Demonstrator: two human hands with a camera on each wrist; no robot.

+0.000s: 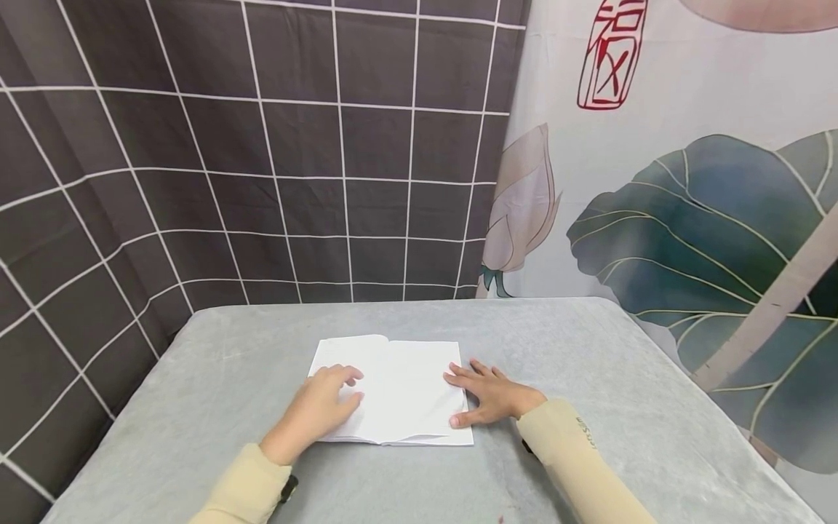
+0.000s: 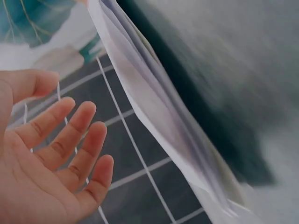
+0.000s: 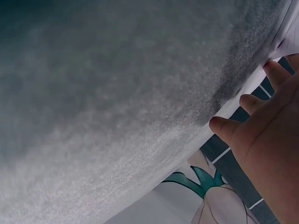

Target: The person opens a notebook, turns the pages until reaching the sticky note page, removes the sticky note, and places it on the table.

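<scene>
An open book or notebook with blank-looking white pages (image 1: 409, 389) lies flat on the grey cloth. Over its left page hovers my left hand (image 1: 319, 402), fingers loosely bent and thumb apart. The left wrist view shows that hand (image 2: 56, 158) with nothing in its fingers, a gap between it and the layered page edges (image 2: 149, 102). At the right edge, my right hand (image 1: 492, 397) has its fingers spread, thumb and fingertips resting on the page's margin. In the right wrist view the right hand (image 3: 266, 140) has fingertips low by the cloth, a bit of page at the corner.
A grey cloth-covered table (image 1: 229, 378) extends around the book on all sides. Behind it hangs a dark curtain with a white grid (image 1: 294, 138). To the right is a pale hanging with a lotus print (image 1: 707, 225).
</scene>
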